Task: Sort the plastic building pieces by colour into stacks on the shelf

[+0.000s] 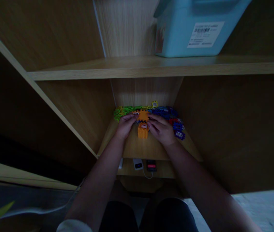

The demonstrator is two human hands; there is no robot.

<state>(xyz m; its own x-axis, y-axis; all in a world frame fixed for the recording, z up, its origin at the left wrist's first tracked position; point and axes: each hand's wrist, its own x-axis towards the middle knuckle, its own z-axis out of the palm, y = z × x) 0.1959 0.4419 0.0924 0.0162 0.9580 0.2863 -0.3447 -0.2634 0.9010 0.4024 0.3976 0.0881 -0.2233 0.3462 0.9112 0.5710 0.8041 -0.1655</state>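
Observation:
Both my hands reach into a low wooden shelf compartment. My left hand (125, 125) and my right hand (161, 129) close from either side on an orange block structure (142, 130) built of toothed interlocking tiles, which stands on the shelf board (149, 149). A flat orange tile (143, 115) lies at the top of the structure under the fingertips of both hands. Behind them is a heap of loose tiles: green ones (124, 111) at the left, blue, purple and red ones (173, 120) at the right.
A light blue plastic bin (195, 29) with a barcode label sits on the shelf above (137, 67). On the lower board lie two small devices with lit screens (144, 165) and a cable. Wooden side panels close in at left and right.

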